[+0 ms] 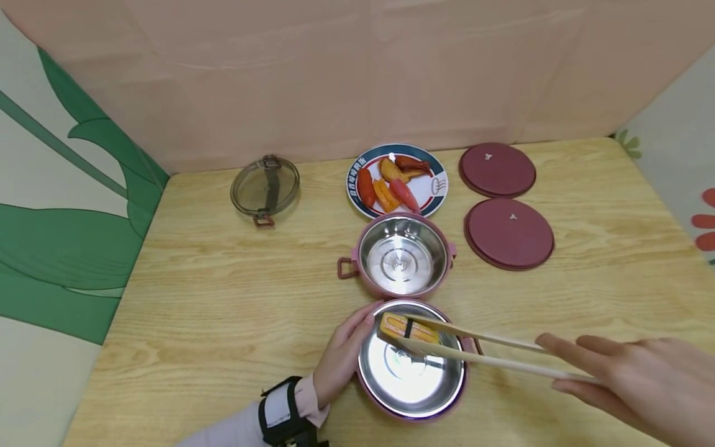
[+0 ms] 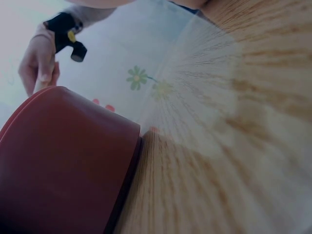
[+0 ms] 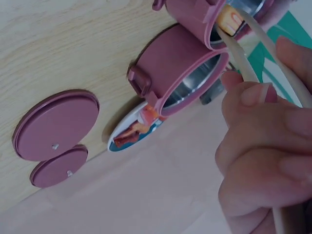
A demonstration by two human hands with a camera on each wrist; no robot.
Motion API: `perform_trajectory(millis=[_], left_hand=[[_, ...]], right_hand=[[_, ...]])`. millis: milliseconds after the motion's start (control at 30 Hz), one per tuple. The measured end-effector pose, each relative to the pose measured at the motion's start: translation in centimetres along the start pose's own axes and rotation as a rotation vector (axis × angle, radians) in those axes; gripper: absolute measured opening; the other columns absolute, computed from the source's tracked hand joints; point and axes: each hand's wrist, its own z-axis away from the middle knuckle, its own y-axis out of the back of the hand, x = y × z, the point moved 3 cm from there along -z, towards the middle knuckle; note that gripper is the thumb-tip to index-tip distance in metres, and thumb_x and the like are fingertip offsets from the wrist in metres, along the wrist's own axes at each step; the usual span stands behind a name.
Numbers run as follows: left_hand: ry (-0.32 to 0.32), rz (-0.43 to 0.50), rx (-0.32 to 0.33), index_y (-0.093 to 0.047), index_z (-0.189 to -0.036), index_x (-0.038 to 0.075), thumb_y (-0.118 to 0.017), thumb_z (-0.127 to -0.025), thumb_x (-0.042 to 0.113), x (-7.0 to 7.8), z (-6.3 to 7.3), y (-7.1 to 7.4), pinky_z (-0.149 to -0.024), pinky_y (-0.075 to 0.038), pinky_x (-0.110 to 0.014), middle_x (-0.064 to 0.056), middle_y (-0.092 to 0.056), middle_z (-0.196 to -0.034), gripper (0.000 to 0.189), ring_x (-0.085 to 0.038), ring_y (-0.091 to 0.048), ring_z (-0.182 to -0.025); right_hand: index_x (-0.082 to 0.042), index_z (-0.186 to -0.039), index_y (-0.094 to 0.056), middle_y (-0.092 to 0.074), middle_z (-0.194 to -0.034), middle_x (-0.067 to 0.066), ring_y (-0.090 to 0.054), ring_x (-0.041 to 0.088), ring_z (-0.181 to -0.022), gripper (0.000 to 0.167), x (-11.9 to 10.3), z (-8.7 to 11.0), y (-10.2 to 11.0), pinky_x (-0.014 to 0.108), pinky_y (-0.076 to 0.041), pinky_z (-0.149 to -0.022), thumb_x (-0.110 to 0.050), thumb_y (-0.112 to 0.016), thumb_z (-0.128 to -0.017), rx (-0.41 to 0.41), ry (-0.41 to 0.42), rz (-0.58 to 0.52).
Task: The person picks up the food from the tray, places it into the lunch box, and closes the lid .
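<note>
In the head view my right hand [image 1: 642, 375] grips long wooden tongs [image 1: 503, 362], thumb on one arm and fingers on the other. Between the tips sits a yellow block with a dark band [image 1: 424, 333], like a piece of toy egg sushi. It is over the near pink pot [image 1: 410, 397], whose steel inside shows. My left hand [image 1: 343, 354] holds that pot at its upper left side, thumb at the rim, fingers along the outer wall. The left wrist view shows the pot's outer wall [image 2: 73, 161] close up; the fingers there are mostly hidden.
A second pink pot [image 1: 399, 264] stands just behind. Beyond it, a plate [image 1: 438, 198] bears several toy foods [image 1: 385, 194]. Two dark red lids [image 1: 509, 233] lie at the right, and a clear lid with clasps [image 1: 257, 189] lies at the left. A pink sheet [image 1: 368, 81] backs the table.
</note>
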Motion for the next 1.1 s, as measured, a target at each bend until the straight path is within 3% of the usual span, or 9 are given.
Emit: perform_trajectory(millis=[100, 200, 333, 567, 767, 967, 1100], left_hand=[[-0.008, -0.011, 0.003, -0.050, -0.140, 0.005, -0.042, -0.104, 0.024, 0.0, 0.0, 0.0, -0.118, -0.026, -0.040, -0.009, -0.051, -0.143, 0.041, -0.023, -0.040, -0.137], [-0.013, -0.018, 0.001, -0.050, -0.140, 0.005, -0.042, -0.104, 0.024, -0.1, -0.1, 0.0, -0.117, -0.026, -0.036, -0.009, -0.051, -0.143, 0.041, -0.023, -0.040, -0.137], [-0.011, -0.015, -0.003, -0.050, -0.140, 0.005, -0.042, -0.104, 0.024, -0.1, 0.0, 0.0, -0.116, -0.026, -0.031, -0.009, -0.051, -0.143, 0.041, -0.022, -0.040, -0.137], [-0.015, -0.006, -0.007, -0.050, -0.140, 0.005, -0.042, -0.104, 0.024, -0.2, 0.0, 0.1, -0.114, -0.027, -0.022, -0.009, -0.051, -0.143, 0.041, -0.022, -0.040, -0.138], [-0.020, -0.010, -0.006, -0.050, -0.140, 0.005, -0.042, -0.104, 0.024, -0.2, -0.1, 0.1, -0.115, -0.026, -0.025, -0.009, -0.050, -0.143, 0.041, -0.023, -0.039, -0.138], [-0.011, -0.012, -0.002, -0.050, -0.140, 0.005, -0.042, -0.104, 0.025, -0.1, 0.0, 0.1, -0.117, -0.025, -0.035, -0.009, -0.051, -0.143, 0.041, -0.023, -0.039, -0.138], [-0.011, -0.015, 0.000, -0.050, -0.140, 0.005, -0.042, -0.104, 0.025, -0.1, 0.0, 0.0, -0.118, -0.024, -0.036, -0.009, -0.051, -0.143, 0.042, -0.023, -0.039, -0.138]], right_hand=[[-0.027, -0.119, -0.069, -0.069, -0.087, -0.006, -0.051, 0.008, -0.044, 0.054, 0.0, -0.4, -0.2, 0.033, -0.043, -0.040, -0.059, -0.071, -0.076, -0.070, -0.002, 0.013], [-0.026, -0.119, -0.068, -0.058, -0.077, -0.016, -0.041, 0.001, -0.043, 0.052, -0.3, -0.9, -0.1, 0.027, -0.036, -0.039, -0.059, -0.069, -0.079, -0.083, 0.037, 0.045], [-0.025, -0.118, -0.068, -0.045, -0.069, -0.019, -0.029, 0.000, -0.041, 0.052, -0.8, -1.6, 0.2, 0.024, -0.028, -0.037, -0.062, -0.063, -0.082, -0.072, 0.101, 0.088], [-0.022, -0.104, -0.072, -0.046, -0.065, -0.016, -0.029, 0.002, -0.038, 0.069, -1.7, -2.5, 1.3, 0.024, -0.029, -0.034, -0.072, -0.026, -0.092, 0.159, 0.259, 0.103], [-0.022, -0.102, -0.071, -0.046, -0.064, -0.014, -0.028, 0.004, -0.037, 0.072, -2.1, -2.8, 1.6, 0.025, -0.029, -0.033, -0.072, -0.020, -0.092, 0.130, 0.248, 0.113], [-0.021, -0.103, -0.070, -0.045, -0.063, -0.013, -0.025, 0.005, -0.036, 0.074, -2.4, -2.8, 1.7, 0.025, -0.028, -0.032, -0.071, -0.016, -0.093, 0.164, 0.251, 0.119], [-0.021, -0.106, -0.071, -0.046, -0.063, -0.013, -0.027, 0.004, -0.037, 0.073, -2.4, -2.7, 1.5, 0.024, -0.029, -0.033, -0.072, -0.021, -0.092, 0.134, 0.237, 0.123]])
